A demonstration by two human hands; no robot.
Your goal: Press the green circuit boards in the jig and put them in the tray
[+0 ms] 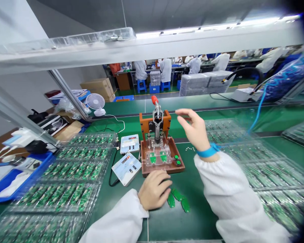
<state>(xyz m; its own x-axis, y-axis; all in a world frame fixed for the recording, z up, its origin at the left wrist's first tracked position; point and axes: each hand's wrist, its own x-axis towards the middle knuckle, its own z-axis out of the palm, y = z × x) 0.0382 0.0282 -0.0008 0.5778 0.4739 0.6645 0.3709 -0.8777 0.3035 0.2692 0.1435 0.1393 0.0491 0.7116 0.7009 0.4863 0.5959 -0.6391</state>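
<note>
Boards (185, 204) lie before the fixture (157, 154), trays (76, 168) left.

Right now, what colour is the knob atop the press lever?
The knob is red, seen best in the head view.

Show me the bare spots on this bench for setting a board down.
Bare mat lies between the two sleeves, below the loose boards. Another strip runs between jig and right trays. Crowded: left trays, meters, and around the left hand.
</note>
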